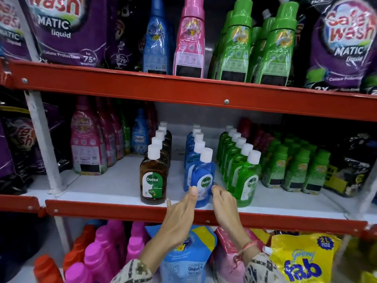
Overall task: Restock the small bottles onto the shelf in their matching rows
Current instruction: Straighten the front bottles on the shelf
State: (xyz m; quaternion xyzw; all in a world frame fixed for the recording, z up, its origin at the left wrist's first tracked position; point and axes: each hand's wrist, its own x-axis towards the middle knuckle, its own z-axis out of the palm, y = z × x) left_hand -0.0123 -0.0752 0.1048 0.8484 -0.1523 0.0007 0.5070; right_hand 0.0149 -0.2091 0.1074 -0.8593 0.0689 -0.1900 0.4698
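Three rows of small white-capped Dettol bottles stand on the white middle shelf (114, 186): a brown row (153, 180) on the left, a blue row (193, 152) in the middle and a green row (246, 180) on the right. The front blue bottle (204, 176) leans slightly at the shelf's front edge. My left hand (181, 213) presses its lower left side with straight fingers. My right hand (224, 207) presses its lower right side, so the bottle is pinched between both hands.
Red shelf rails (122, 213) run across above and below. Pink and blue softener bottles (87, 148) stand left of the brown row, and small green softener bottles (295, 168) right of the green row. Pouches and pink bottles fill the shelf below.
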